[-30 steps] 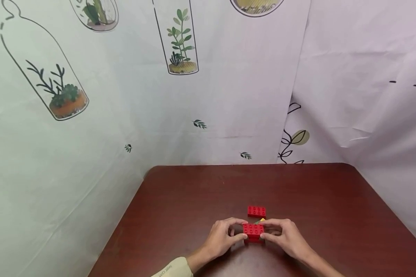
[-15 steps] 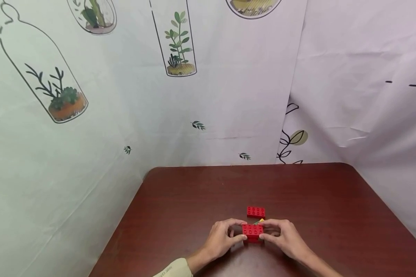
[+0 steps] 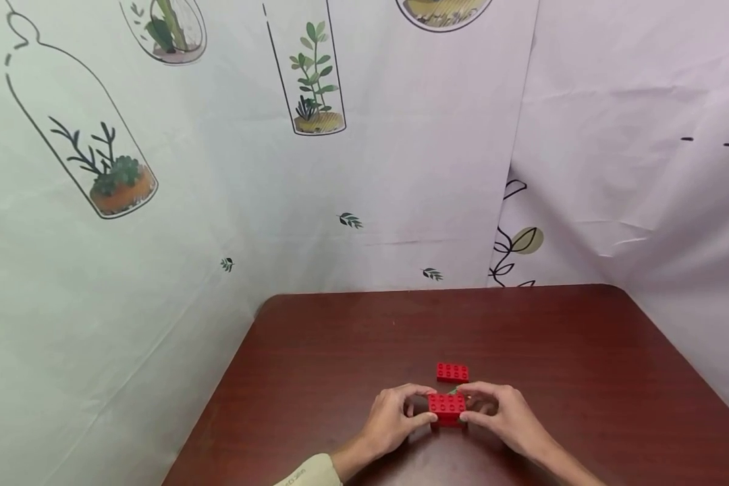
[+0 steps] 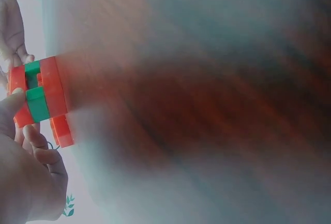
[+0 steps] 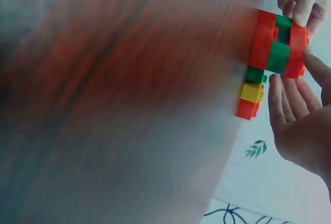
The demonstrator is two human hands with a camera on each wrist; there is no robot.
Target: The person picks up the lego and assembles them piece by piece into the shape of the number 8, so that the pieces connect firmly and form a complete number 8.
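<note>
A small stack of toy building bricks stands on the table. Its top red brick [image 3: 447,403] is gripped at the left end by my left hand [image 3: 389,417] and at the right end by my right hand [image 3: 505,415]. On each hand the thumb is at the near side and the fingers reach round behind. Green bricks [image 5: 278,57] form the middle layer, with a gap between them, above a bottom red brick [image 5: 262,40]. In the head view the top brick and the fingers hide most of the green layer.
Behind the stack lies another red brick [image 3: 452,372]. The right wrist view shows a yellow brick [image 5: 252,92] and a small green brick [image 5: 254,74] beside the stack. A patterned white cloth [image 3: 401,169] hangs behind the brown table [image 3: 340,337].
Both hands keep their hold on the top red brick, and the stack stays put. The right fingers now cover most of the yellow bit that showed behind it. The head view shifts slightly.
</note>
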